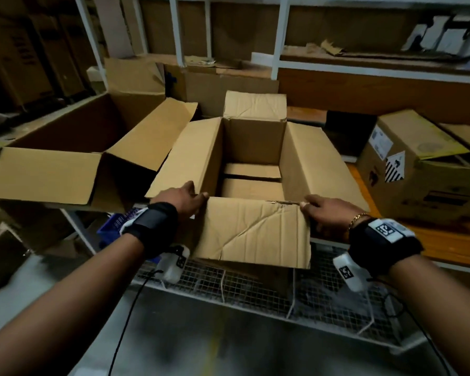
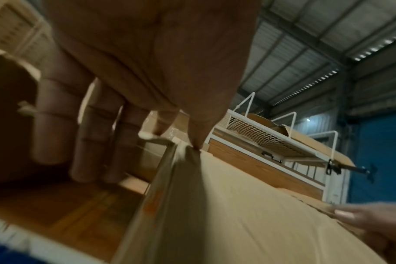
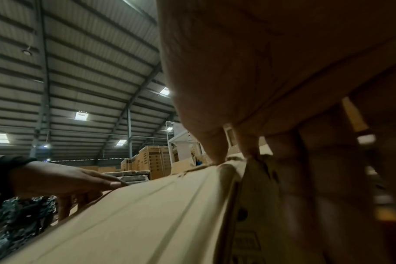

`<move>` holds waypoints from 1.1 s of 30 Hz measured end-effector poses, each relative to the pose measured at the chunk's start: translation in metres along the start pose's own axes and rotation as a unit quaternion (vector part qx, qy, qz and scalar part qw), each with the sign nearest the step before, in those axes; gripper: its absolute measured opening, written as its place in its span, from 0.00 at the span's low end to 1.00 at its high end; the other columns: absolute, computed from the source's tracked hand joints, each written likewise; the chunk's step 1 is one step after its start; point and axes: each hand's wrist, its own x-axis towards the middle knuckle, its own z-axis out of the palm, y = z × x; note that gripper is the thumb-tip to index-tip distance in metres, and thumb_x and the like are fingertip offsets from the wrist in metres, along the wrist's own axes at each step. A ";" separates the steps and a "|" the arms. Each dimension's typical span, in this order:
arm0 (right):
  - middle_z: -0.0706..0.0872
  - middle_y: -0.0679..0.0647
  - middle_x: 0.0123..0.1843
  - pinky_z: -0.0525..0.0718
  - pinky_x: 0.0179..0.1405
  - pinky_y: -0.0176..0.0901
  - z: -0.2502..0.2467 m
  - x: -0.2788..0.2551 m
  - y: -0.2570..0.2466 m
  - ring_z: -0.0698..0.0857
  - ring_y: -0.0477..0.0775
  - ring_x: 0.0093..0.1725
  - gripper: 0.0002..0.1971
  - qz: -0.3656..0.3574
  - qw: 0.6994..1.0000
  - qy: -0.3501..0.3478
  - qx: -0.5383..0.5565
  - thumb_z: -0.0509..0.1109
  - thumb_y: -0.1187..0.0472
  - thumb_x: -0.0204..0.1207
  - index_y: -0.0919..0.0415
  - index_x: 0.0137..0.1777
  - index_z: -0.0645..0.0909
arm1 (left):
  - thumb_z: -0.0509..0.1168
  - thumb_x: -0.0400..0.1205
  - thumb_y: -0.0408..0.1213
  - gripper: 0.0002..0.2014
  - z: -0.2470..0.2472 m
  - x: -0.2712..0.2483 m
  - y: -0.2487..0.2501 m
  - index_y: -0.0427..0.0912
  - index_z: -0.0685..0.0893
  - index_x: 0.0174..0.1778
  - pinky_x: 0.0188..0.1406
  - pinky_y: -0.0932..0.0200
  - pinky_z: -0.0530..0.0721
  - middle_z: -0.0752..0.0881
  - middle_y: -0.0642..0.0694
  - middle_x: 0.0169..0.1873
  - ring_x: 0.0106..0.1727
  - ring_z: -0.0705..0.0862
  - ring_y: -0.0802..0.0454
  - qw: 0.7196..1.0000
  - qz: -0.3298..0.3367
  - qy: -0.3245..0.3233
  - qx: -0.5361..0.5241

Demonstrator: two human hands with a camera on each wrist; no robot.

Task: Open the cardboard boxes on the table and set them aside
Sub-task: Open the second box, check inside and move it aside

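A brown cardboard box (image 1: 253, 147) stands open in front of me, all its top flaps folded outward, with folded bottom flaps showing inside. Its creased near flap (image 1: 253, 232) hangs toward me over the table edge. My left hand (image 1: 186, 199) grips the flap's left top corner, thumb on top and fingers underneath. My right hand (image 1: 323, 210) pinches the right top corner the same way. In the left wrist view my thumb (image 2: 199, 125) presses the flap's edge (image 2: 185, 178). In the right wrist view my fingertips (image 3: 215, 150) meet the torn corner of the flap (image 3: 147, 214).
A larger open box (image 1: 65, 158) lies to the left, its flaps spread. A printed box (image 1: 418, 172) with labels sits at the right on the wooden table (image 1: 445, 240). White wire mesh shelf (image 1: 255, 289) runs below the flap. Shelving with cardboard (image 1: 364, 58) stands behind.
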 end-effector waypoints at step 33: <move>0.68 0.58 0.83 0.77 0.73 0.58 -0.012 0.026 -0.073 0.75 0.57 0.76 0.41 -0.131 0.796 0.137 0.575 0.77 0.64 0.73 0.58 0.84 0.61 | 0.70 0.79 0.24 0.36 -0.060 0.007 -0.025 0.39 0.64 0.82 0.32 0.87 0.73 0.81 0.53 0.60 0.46 0.80 0.79 0.814 0.115 0.135 -0.554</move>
